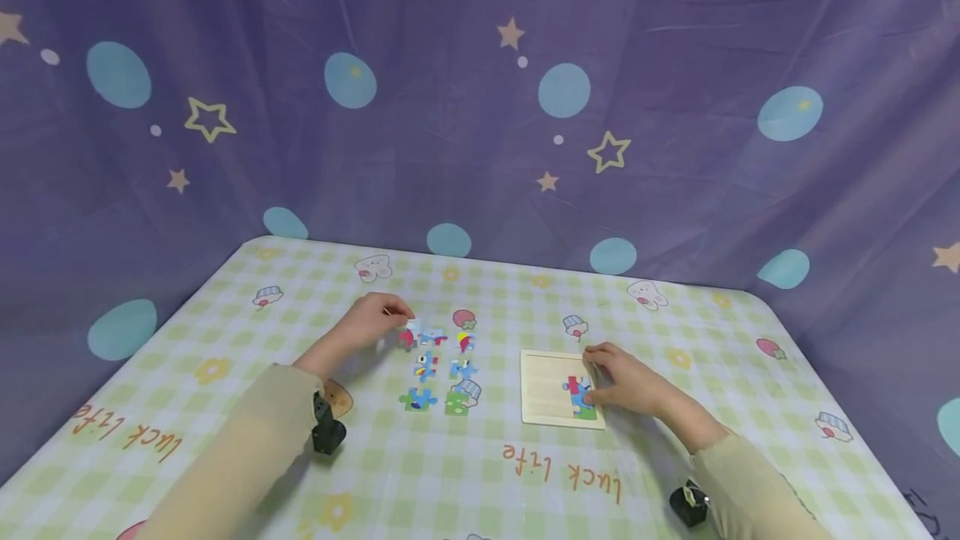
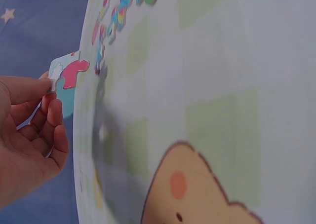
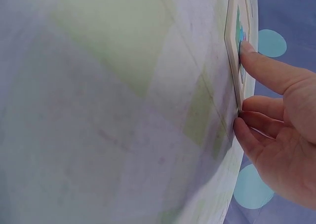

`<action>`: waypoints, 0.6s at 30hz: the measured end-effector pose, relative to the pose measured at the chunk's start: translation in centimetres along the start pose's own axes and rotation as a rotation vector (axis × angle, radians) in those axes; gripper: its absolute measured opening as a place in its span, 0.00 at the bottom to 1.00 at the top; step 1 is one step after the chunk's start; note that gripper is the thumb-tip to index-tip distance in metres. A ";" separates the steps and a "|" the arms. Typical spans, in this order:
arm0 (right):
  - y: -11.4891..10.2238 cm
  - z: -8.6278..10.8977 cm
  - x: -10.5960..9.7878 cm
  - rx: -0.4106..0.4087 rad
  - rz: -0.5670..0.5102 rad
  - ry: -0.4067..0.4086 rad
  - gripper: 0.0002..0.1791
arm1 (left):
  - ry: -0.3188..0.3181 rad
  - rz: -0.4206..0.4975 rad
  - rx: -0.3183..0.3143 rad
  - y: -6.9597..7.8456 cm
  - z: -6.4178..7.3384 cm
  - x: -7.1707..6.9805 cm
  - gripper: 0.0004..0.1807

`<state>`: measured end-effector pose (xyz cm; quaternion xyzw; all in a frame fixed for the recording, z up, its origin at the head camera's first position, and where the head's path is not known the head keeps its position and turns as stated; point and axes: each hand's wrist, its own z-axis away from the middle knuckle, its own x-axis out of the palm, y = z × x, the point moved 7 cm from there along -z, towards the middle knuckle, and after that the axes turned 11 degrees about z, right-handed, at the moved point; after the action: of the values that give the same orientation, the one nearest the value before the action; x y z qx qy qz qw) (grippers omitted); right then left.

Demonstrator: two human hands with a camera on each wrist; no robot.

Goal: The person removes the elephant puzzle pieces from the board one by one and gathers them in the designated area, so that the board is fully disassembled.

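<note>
My left hand (image 1: 372, 319) pinches a puzzle piece (image 2: 74, 73) between thumb and forefinger; it is white and pinkish red, raised over the table at the far left of the loose pieces. In the head view, several colourful puzzle pieces (image 1: 426, 366) lie in rough rows just right of that hand. My right hand (image 1: 624, 377) holds the right edge of a square wooden puzzle tray (image 1: 542, 390), with its thumb (image 3: 256, 61) on the face and the other fingers along the side. Joined red, blue and green pieces (image 1: 579, 397) sit in the tray's lower right.
A checked green and white tablecloth (image 1: 420, 473) printed with flowers, cakes and lettering covers the table. Behind its far edge hangs a purple curtain (image 1: 465, 148) with stars and ovals. Each wrist carries a small black device, such as the left one (image 1: 327, 427).
</note>
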<state>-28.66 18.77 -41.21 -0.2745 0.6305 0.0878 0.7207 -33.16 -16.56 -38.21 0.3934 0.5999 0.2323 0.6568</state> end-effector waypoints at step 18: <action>-0.3 0.1 -0.2 -0.003 0.000 0.002 0.40 | -0.004 -0.043 -0.073 -2.4 -1.1 -0.3 0.09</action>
<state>-28.44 18.66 -40.97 -0.2754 0.6312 0.0883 0.7197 -34.68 -17.89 -39.93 0.3569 0.5980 0.2391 0.6766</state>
